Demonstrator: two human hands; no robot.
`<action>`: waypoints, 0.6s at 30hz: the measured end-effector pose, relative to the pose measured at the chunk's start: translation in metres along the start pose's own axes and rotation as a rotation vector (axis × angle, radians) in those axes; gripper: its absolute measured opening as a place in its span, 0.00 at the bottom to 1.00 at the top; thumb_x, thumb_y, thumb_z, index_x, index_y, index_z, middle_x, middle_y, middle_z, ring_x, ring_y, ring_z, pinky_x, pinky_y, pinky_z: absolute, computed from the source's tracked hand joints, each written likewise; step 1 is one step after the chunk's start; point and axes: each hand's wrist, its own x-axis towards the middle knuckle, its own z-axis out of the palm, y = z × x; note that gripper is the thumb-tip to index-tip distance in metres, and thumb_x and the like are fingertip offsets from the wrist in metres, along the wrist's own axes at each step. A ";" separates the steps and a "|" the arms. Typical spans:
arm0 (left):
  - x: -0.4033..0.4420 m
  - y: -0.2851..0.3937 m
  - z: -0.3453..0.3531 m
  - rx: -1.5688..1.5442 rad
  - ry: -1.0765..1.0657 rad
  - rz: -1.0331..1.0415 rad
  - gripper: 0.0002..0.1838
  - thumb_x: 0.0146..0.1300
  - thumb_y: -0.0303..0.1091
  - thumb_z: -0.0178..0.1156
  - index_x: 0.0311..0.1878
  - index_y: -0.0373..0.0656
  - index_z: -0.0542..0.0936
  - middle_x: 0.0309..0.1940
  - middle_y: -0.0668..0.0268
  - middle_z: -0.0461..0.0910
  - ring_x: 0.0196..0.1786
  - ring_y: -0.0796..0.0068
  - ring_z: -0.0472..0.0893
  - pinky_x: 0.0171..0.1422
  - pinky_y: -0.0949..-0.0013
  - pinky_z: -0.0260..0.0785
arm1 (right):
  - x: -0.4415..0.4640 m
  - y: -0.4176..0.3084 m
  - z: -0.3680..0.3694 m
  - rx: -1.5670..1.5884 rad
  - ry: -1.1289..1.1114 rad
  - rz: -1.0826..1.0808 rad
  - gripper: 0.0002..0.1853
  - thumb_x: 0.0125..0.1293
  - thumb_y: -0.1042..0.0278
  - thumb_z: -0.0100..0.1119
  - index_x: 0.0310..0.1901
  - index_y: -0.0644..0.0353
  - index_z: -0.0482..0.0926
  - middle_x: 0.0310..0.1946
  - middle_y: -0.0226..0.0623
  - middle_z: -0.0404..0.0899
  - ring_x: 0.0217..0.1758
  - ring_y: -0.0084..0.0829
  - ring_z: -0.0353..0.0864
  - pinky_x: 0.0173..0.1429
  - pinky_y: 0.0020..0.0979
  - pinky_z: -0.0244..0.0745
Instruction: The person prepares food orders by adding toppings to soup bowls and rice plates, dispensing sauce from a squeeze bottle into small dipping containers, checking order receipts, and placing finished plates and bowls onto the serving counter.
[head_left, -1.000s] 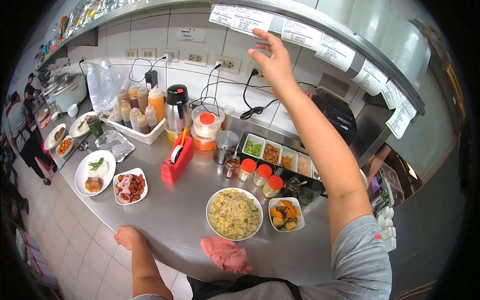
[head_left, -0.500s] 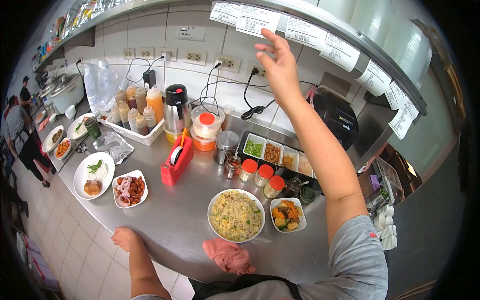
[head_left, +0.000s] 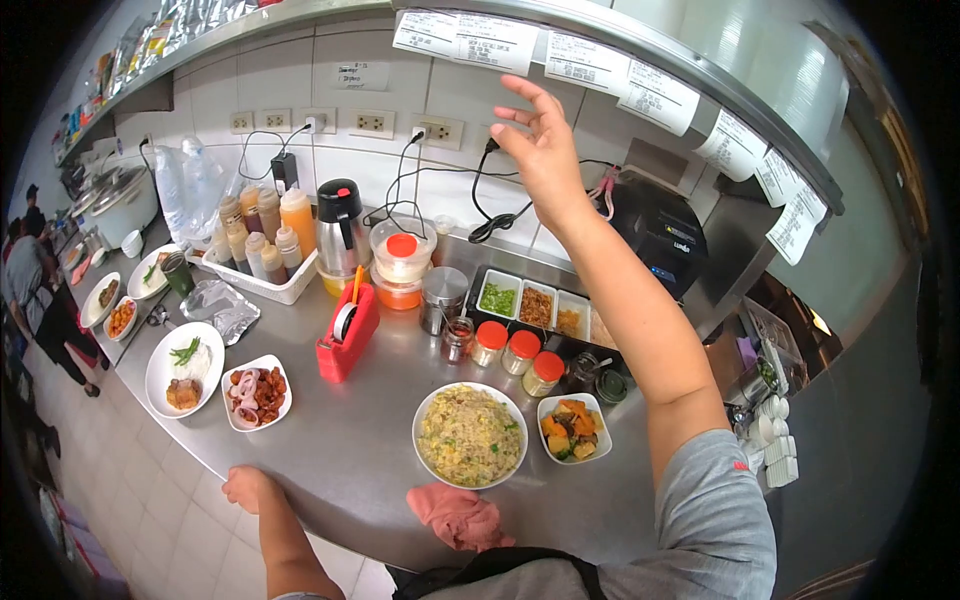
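My right hand (head_left: 540,145) is raised with its fingers apart, holding nothing, just below the paper order slips (head_left: 495,40) that hang from the shelf edge. My left hand (head_left: 248,488) rests at the front edge of the steel counter (head_left: 340,480), its fingers curled; whether it grips the edge is hidden. Between my arms stand a bowl of fried rice (head_left: 470,436) and a square bowl of vegetables (head_left: 573,430). A pink cloth (head_left: 458,516) lies before the rice. Left of them are a bowl of meat with onion rings (head_left: 257,393) and a plate with rice (head_left: 187,370).
A red tape dispenser (head_left: 347,335), a thermos (head_left: 342,232), a basket of sauce bottles (head_left: 262,285), red-lidded jars (head_left: 520,352) and a topping tray (head_left: 536,306) line the counter's back. A black printer (head_left: 655,228) stands right. Other people (head_left: 45,290) are at far left.
My right hand has moved down a little, away from the slips. The view has shifted slightly. My left hand stays at the counter edge.
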 end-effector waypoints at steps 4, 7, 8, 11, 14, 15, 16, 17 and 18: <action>-0.006 0.005 -0.009 -0.025 -0.009 -0.038 0.22 0.68 0.45 0.40 0.49 0.37 0.75 0.48 0.52 0.78 0.47 0.50 0.83 0.51 0.51 0.76 | -0.014 -0.003 -0.017 0.177 0.083 0.152 0.26 0.61 0.80 0.55 0.62 0.64 0.69 0.62 0.39 0.67 0.61 0.32 0.72 0.60 0.32 0.70; -0.001 0.004 -0.004 -0.043 -0.007 -0.054 0.23 0.68 0.45 0.40 0.49 0.36 0.76 0.48 0.51 0.78 0.47 0.50 0.83 0.51 0.50 0.76 | -0.015 0.000 -0.033 0.227 0.160 0.022 0.24 0.59 0.82 0.53 0.59 0.60 0.71 0.60 0.36 0.69 0.59 0.29 0.71 0.59 0.30 0.70; -0.001 0.003 -0.004 -0.020 -0.014 -0.006 0.23 0.68 0.45 0.40 0.49 0.36 0.76 0.48 0.51 0.78 0.47 0.50 0.83 0.51 0.50 0.76 | -0.014 -0.002 -0.036 0.236 0.148 0.008 0.25 0.59 0.82 0.53 0.60 0.61 0.70 0.61 0.36 0.68 0.59 0.29 0.71 0.60 0.30 0.69; -0.002 0.001 -0.006 0.026 -0.014 0.085 0.23 0.68 0.45 0.40 0.49 0.36 0.76 0.48 0.51 0.79 0.47 0.49 0.82 0.52 0.50 0.75 | -0.012 -0.010 -0.040 0.277 0.123 -0.008 0.27 0.59 0.81 0.53 0.63 0.61 0.69 0.63 0.36 0.67 0.60 0.30 0.71 0.62 0.31 0.68; 0.003 0.002 0.001 -0.001 0.010 0.044 0.23 0.67 0.45 0.40 0.49 0.36 0.76 0.48 0.50 0.79 0.47 0.48 0.82 0.52 0.50 0.75 | -0.010 -0.014 -0.036 0.322 0.119 0.020 0.29 0.60 0.80 0.53 0.65 0.61 0.67 0.65 0.37 0.67 0.60 0.30 0.70 0.63 0.30 0.67; 0.006 0.002 0.004 -0.028 0.014 0.015 0.23 0.67 0.45 0.40 0.49 0.36 0.76 0.48 0.49 0.78 0.47 0.48 0.82 0.52 0.50 0.75 | -0.010 -0.015 -0.035 0.323 0.119 0.029 0.29 0.60 0.80 0.53 0.65 0.61 0.67 0.65 0.36 0.66 0.61 0.30 0.70 0.63 0.30 0.67; 0.009 0.001 0.006 -0.053 0.019 -0.013 0.23 0.67 0.45 0.40 0.49 0.36 0.76 0.48 0.49 0.78 0.47 0.48 0.82 0.52 0.50 0.75 | -0.011 -0.015 -0.034 0.325 0.120 0.040 0.29 0.60 0.80 0.53 0.66 0.61 0.67 0.65 0.36 0.66 0.61 0.29 0.70 0.63 0.30 0.67; 0.010 0.000 0.007 -0.058 0.006 -0.009 0.23 0.67 0.45 0.40 0.49 0.36 0.76 0.49 0.49 0.78 0.48 0.48 0.82 0.52 0.50 0.75 | -0.012 -0.016 -0.034 0.272 0.108 0.042 0.29 0.60 0.80 0.54 0.65 0.62 0.67 0.64 0.38 0.67 0.61 0.31 0.70 0.63 0.31 0.67; 0.011 0.000 0.006 -0.064 -0.009 -0.005 0.23 0.67 0.44 0.40 0.49 0.35 0.76 0.49 0.49 0.78 0.48 0.48 0.82 0.52 0.50 0.75 | -0.014 -0.018 -0.033 0.218 0.097 0.045 0.28 0.59 0.79 0.55 0.64 0.62 0.68 0.63 0.39 0.68 0.60 0.32 0.70 0.63 0.32 0.67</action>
